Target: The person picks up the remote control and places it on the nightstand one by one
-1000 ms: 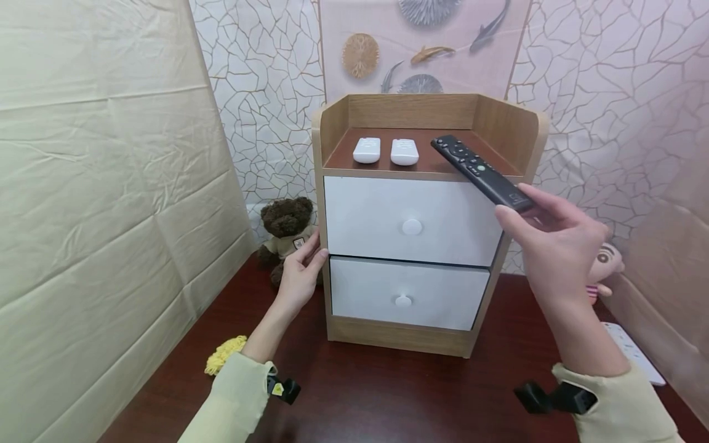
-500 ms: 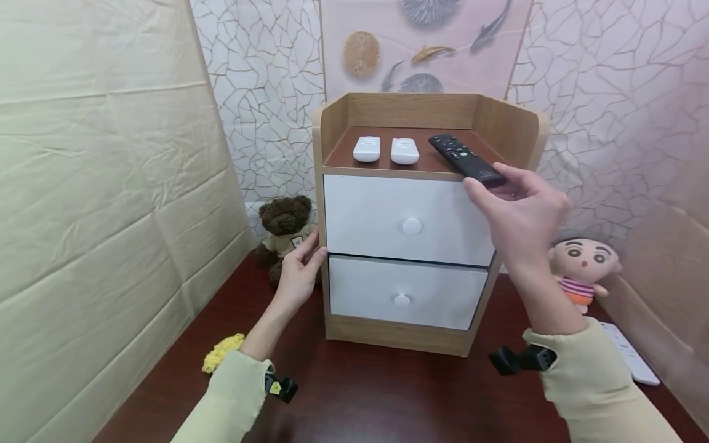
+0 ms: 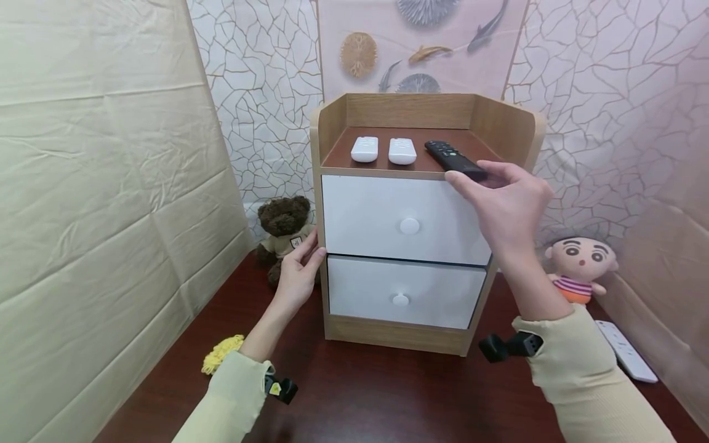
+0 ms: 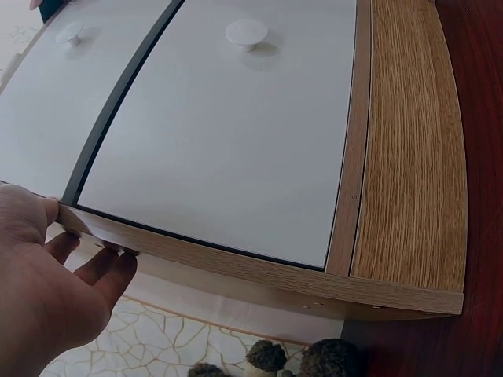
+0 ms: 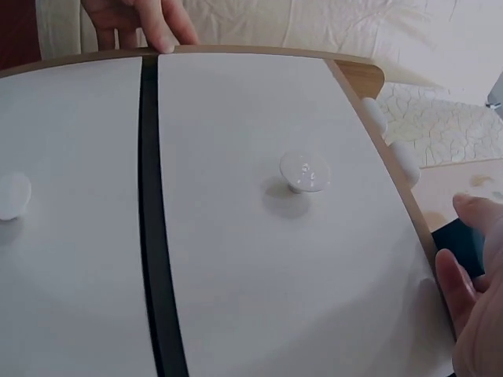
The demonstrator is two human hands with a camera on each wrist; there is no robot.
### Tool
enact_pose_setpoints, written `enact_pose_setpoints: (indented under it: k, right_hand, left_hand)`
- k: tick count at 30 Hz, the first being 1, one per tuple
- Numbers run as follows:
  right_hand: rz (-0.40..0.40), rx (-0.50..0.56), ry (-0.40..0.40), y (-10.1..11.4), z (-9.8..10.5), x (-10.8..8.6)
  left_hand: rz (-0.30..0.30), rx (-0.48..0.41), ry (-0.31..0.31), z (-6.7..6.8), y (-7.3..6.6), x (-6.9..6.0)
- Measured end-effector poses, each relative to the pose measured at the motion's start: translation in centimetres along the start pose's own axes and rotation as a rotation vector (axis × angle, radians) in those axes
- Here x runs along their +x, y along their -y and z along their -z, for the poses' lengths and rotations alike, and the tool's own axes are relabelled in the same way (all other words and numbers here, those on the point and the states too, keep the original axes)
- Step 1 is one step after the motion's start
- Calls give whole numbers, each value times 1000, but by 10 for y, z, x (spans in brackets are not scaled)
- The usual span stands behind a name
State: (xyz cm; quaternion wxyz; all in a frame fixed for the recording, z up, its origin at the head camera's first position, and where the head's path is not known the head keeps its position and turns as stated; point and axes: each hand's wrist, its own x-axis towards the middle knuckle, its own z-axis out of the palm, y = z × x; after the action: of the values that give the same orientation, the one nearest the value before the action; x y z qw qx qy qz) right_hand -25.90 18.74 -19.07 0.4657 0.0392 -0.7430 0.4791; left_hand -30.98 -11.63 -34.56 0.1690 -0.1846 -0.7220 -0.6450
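Seemingly wooden table (image 3: 382, 397), patterned wall (image 3: 266, 123), right grip (image 3: 509, 209) pinching remote (image 3: 451, 159), left grip (image 3: 297, 277) holding cabinet (image 3: 382, 237).

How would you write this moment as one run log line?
left hand: touches cabinet, left edge; right hand: holds black remote at cabinet top, contact unclear; white devices: two, on top; drawers: closed

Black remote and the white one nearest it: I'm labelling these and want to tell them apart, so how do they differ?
The black remote is dark and longer; the white remote is pale and stubbier. The black remote lies aslant, the white remote nearly straight front to back. The black remote is held in the right grip; the white remote sits untouched. Both have buttons on top.
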Motion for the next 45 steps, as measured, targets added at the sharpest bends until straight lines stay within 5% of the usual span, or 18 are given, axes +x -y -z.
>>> enact_pose_setpoints:
  k: [18,45]
  right_hand:
    - [6,-185,319,20,14,6]
    - [-79,-219,342,27,5,28]
  left_hand:
    - [3,-9,8,0,1,0]
    - [-11,-23,5,1,2,1]
